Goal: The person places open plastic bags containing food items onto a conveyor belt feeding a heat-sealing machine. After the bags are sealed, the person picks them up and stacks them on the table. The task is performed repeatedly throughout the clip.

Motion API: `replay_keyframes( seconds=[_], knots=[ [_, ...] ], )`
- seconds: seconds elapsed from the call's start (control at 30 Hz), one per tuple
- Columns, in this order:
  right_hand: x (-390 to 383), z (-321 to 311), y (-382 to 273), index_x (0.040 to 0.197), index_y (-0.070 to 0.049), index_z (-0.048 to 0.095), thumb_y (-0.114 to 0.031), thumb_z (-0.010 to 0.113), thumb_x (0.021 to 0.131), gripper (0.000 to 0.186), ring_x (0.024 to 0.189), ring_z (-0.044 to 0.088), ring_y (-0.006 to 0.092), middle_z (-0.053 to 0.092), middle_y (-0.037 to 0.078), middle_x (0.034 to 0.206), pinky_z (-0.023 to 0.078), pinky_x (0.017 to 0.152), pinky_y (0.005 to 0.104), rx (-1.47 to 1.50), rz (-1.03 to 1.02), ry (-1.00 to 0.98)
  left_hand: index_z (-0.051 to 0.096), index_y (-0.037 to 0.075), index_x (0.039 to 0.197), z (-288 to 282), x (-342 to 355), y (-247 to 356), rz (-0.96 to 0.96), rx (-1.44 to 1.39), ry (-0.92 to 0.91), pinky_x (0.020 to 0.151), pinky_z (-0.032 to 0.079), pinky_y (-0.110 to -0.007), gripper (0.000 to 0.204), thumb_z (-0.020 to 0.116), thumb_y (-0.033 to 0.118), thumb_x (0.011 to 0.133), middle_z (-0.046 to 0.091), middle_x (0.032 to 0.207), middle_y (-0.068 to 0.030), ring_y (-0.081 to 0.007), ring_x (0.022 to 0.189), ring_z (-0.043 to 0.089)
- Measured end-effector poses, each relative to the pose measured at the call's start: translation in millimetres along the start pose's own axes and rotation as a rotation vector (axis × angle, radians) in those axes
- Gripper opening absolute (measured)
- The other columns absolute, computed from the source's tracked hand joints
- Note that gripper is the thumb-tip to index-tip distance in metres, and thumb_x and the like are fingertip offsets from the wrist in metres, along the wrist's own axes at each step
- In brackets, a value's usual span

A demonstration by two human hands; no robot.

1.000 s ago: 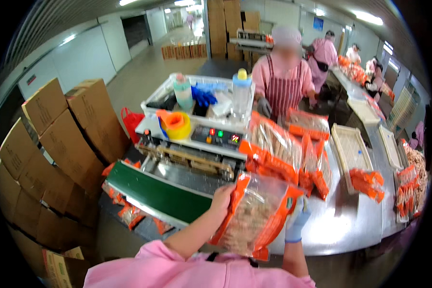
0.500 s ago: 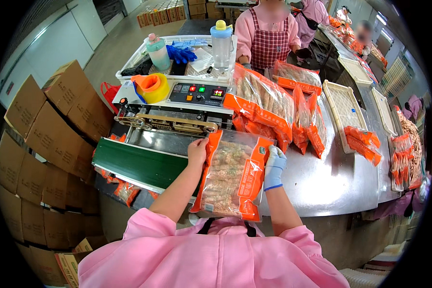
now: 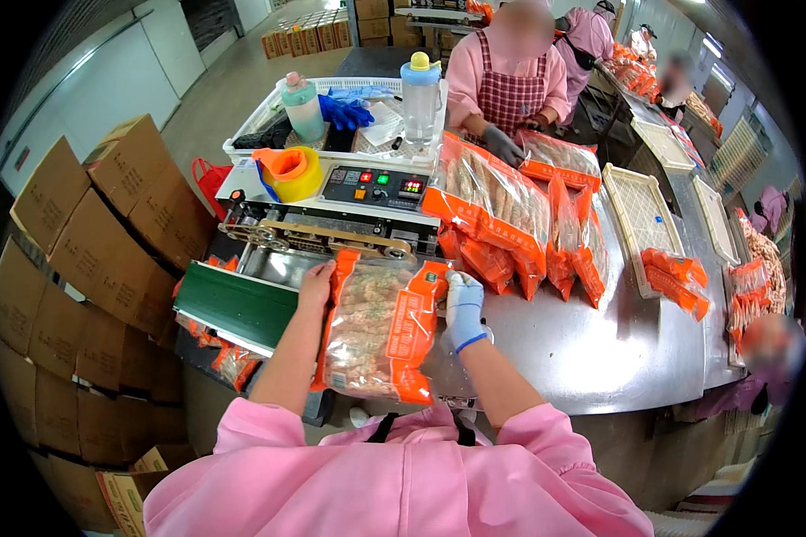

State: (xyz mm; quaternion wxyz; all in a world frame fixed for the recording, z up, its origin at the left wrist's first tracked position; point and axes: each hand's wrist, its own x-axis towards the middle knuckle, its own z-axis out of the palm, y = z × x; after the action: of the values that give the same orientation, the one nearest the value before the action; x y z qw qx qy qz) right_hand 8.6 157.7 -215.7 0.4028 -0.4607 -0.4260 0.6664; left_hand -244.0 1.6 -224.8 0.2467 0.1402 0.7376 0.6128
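Held up in front of me is a clear and orange plastic bag (image 3: 367,336) filled with crumb-coated, stick-shaped food. My left hand (image 3: 315,286), bare, pinches its upper left corner. At the upper right corner, my right hand (image 3: 465,311) grips it in a white and blue glove. The bag's top edge is beside the band sealing machine (image 3: 331,237); whether it touches the rollers I cannot tell. Left of the bag runs the machine's green conveyor belt (image 3: 237,304). Behind my right hand, filled orange bags (image 3: 493,201) lean together on the steel table (image 3: 582,358).
A white basket (image 3: 242,143) with bottles and blue gloves sits on the machine beside tape rolls (image 3: 291,170). Cardboard boxes (image 3: 98,268) are stacked at left. Across the table a co-worker in a checked apron (image 3: 509,85) touches the bags. Cream trays (image 3: 640,210) lie at right.
Both my hands have moved left with the bag, its top edge now along the machine's front. The co-worker's gloved hands have come forward onto the bags.
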Motion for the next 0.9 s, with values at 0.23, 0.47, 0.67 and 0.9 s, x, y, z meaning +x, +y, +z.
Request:
replay_keyframes(
  seconds=[0.23, 0.47, 0.67, 0.9],
  knots=[
    [-12.7, 23.3, -16.6, 0.091, -0.002, 0.066, -0.024, 0.058, 0.093, 0.024, 0.049, 0.054, 0.0110, 0.063, 0.004, 0.069, 0.044, 0.046, 0.0261, -0.111, 0.061, -0.167, 0.050, 0.005, 0.131, -55.8, -65.5, 73.7, 0.199, -0.106, -0.006, 0.093, 0.044, -0.031, 0.039, 0.053, 0.019, 0.095, 0.058, 0.126, -0.0084, -0.0183, 0.113, 0.056],
    [52.7, -154.0, -71.0, 0.124, 0.002, 0.050, 0.009, 0.055, 0.080, 0.044, 0.115, 0.053, 0.0290, 0.054, 0.017, 0.124, 0.042, 0.100, 0.0389, -0.398, -0.895, 0.614, 0.056, 0.001, 0.121, -116.4, -179.1, 79.8, 0.482, 0.018, 0.322, 0.089, 0.045, -0.029, 0.030, 0.048, 0.001, 0.092, 0.059, 0.121, -0.0082, -0.0218, 0.104, 0.060],
    [143.9, -260.8, -79.9, 0.127, -0.008, 0.056, -0.026, 0.067, 0.082, 0.049, 0.125, 0.046, 0.0367, 0.053, 0.018, 0.132, 0.036, 0.106, 0.0435, -1.350, -0.886, 0.566, 0.060, 0.001, 0.112, -95.7, -204.5, 79.4, 0.439, -0.017, 0.353, 0.081, 0.046, -0.026, 0.022, 0.047, 0.002, 0.094, 0.063, 0.108, -0.0057, -0.0157, 0.093, 0.062],
    [116.9, -290.5, -190.3, 0.096, -0.002, 0.066, -0.014, 0.050, 0.095, 0.020, 0.084, 0.060, 0.0225, 0.065, 0.011, 0.090, 0.047, 0.080, 0.0343, -0.648, -0.914, 0.597, 0.060, 0.000, 0.111, -57.4, -215.7, 88.4, 0.475, -0.095, 0.247, 0.079, 0.048, -0.026, 0.022, 0.048, 0.000, 0.092, 0.064, 0.105, -0.0080, -0.0164, 0.088, 0.064]
  ],
)
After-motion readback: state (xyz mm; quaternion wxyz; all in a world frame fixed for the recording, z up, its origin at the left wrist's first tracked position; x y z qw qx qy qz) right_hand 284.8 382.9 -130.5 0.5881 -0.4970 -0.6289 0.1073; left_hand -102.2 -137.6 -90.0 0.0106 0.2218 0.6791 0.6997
